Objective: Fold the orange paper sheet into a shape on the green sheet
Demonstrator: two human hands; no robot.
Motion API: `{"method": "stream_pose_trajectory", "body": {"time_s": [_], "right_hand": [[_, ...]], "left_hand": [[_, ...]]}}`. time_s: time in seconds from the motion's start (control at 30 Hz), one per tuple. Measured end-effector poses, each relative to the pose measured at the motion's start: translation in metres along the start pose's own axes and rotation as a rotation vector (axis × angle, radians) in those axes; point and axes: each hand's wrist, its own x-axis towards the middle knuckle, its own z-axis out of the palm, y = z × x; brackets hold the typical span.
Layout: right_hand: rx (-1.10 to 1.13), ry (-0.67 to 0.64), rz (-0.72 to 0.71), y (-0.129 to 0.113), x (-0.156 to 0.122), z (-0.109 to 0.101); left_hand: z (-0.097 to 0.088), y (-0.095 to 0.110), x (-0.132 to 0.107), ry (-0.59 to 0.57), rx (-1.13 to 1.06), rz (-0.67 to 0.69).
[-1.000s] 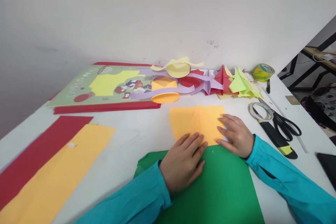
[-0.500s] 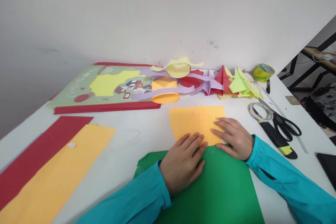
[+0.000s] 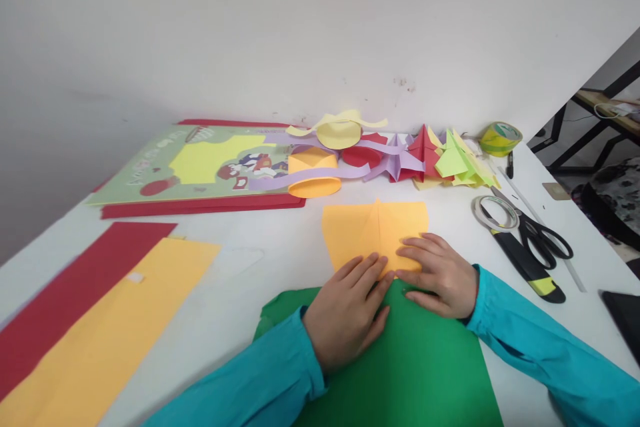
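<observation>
A sheet of orange paper (image 3: pixel 357 223) with a raised crease down its middle lies in front of me. My left hand (image 3: pixel 350 317) presses on its near edge, fingers stretched out side by side beside the crease. Flat on the right part of the paper rests my right hand (image 3: pixel 440 277), its fingers apart and their tips close to the left hand's. Under my wrists spreads a large green sheet (image 3: pixel 415 360), which meets the near edge of the orange paper. Neither hand is closed around anything.
Scissors (image 3: pixel 543 237), a roll of tape (image 3: pixel 497 213) and a black-and-yellow cutter (image 3: pixel 525 267) lie at right. Folded paper shapes (image 3: pixel 425 157) and paper rings (image 3: pixel 315 187) stand along the wall. At left are red paper (image 3: pixel 100 280), orange paper (image 3: pixel 125 320) and a green printed pad (image 3: pixel 150 167).
My right hand has slid left and slightly toward me across the orange paper, nearer to my left hand. The left hand and the paper have stayed put.
</observation>
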Motion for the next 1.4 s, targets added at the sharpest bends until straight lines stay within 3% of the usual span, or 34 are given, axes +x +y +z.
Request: {"method": "stream_pose_trajectory", "body": {"time_s": [0.57,0.93,1.2,1.4], "right_hand": [[-0.041,-0.091,0.041,-0.01,0.004,-0.003],[-0.035,-0.013,0.039,-0.01,0.003,0.003],[-0.04,0.016,0.037,-0.009,0.002,0.004],[-0.031,0.022,0.036,-0.008,0.001,0.006]], "left_hand": [[-0.001,-0.005,0.001,0.047,-0.031,0.061],[0.003,-0.027,-0.004,0.147,-0.183,0.133],[0.0,-0.041,-0.008,0.141,-0.216,0.148],[-0.003,-0.041,-0.013,0.092,-0.173,0.174]]}}
